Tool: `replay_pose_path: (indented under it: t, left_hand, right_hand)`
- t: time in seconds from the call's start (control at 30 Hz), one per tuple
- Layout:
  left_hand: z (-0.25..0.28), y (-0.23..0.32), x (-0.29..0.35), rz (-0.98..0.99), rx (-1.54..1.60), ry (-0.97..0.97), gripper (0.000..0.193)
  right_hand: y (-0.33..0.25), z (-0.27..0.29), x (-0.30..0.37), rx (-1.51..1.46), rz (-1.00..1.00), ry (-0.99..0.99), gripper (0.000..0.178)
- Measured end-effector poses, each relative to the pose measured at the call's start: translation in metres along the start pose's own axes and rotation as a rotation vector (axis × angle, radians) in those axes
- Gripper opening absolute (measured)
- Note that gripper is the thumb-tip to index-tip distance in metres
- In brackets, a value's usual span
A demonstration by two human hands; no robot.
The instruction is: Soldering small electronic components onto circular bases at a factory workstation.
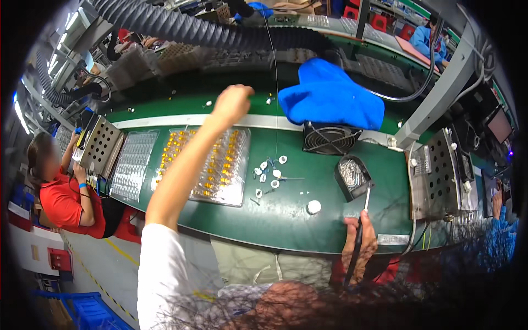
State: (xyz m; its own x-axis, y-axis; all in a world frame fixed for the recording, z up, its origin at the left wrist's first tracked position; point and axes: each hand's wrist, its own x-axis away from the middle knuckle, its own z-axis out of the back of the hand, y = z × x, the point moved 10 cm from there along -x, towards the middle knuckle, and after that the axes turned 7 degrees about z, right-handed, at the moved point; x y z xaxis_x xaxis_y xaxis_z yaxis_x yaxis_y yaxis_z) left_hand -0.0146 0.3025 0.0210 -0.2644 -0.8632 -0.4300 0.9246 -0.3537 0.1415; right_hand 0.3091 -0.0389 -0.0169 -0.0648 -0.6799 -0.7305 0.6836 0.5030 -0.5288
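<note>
My right hand (360,247), at the near edge of the green bench, is closed round the black handle of a soldering iron (358,242). Its metal tip points away from me, beside a black bin (340,181) of small metal parts (352,171). My left arm stretches across a clear tray (235,195) with rows of yellow-orange parts (212,181). Beyond the tray, my left hand (232,104) is over the far green strip, fingers curled together; whatever they hold, if anything, is hidden. Several small white ring-shaped parts (275,183) lie mid-bench, near a round white piece (314,207).
A black fan (330,137) stands behind the bin, with blue cloth (330,96) above it. Perforated metal boxes stand right (434,181) and left (99,143). A thin strand (274,71) hangs mid-view. A person in red (71,198) sits at left beside another clear tray (132,165).
</note>
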Motion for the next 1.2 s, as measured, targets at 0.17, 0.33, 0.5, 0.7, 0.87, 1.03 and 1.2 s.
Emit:
replay_pose_path:
  t: [0.17, 0.33, 0.5, 0.7, 0.87, 1.03, 1.2]
  left_hand:
    - [-0.089, 0.083, -0.034, -0.245, 0.002, -0.307, 0.023]
    - [-0.122, 0.056, -0.046, -0.197, 0.479, -0.196, 0.022]
    - [-0.019, 0.068, -0.01, -0.133, 0.674, -0.332, 0.022]
    - [0.008, -0.046, -0.021, 0.103, 0.211, -0.108, 0.035]
    - [-0.047, -0.168, -0.002, 0.542, -0.284, -0.307, 0.073]
    - [-0.084, -0.125, -0.043, 0.328, 0.116, -0.34, 0.055]
    - [-0.068, -0.211, -0.022, 0.143, 0.164, -0.078, 0.022]
  right_hand:
    - [0.006, 0.002, 0.01, 0.019, 0.02, 0.033, 0.043]
    - [0.0, -0.001, 0.008, 0.013, 0.037, 0.028, 0.043]
    - [0.01, 0.002, 0.014, -0.014, -0.003, 0.056, 0.041]
    - [0.001, 0.007, 0.002, 0.018, 0.096, 0.077, 0.043]
    - [-0.009, 0.012, -0.001, 0.004, 0.124, 0.096, 0.047]
    - [-0.014, 0.016, -0.001, 0.065, 0.1, 0.075, 0.043]
    - [-0.024, 0.005, -0.013, -0.017, 0.144, 0.013, 0.047]
